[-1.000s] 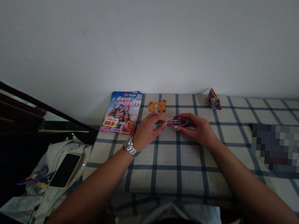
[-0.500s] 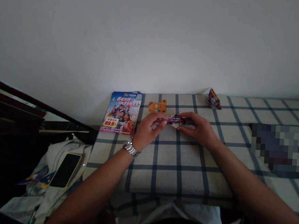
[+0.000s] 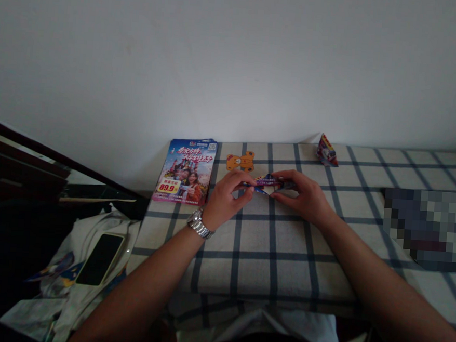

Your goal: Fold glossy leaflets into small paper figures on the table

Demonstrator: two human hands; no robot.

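Observation:
Between my two hands is a small folded printed paper [image 3: 265, 183], purple and blue with a white inner side showing. My left hand [image 3: 232, 195], with a metal watch on its wrist, pinches the paper's left end between thumb and fingers. The right end is gripped by my right hand [image 3: 303, 196], thumb below and fingers above. The paper is held just over the checked tablecloth [image 3: 254, 246], its folds standing apart in the middle. Part of it is hidden behind my fingers.
A stack of printed flyers [image 3: 187, 171] lies left of my hands. Behind them is an orange bear cutout [image 3: 240, 161]. A folded paper piece [image 3: 326, 151] stands near the wall. A blurred dark item [image 3: 423, 226] lies right; a phone [image 3: 100, 258] rests lower left.
The folded paper has opened a little in the middle, with more of its white inside showing. Both hands stay in nearly the same place.

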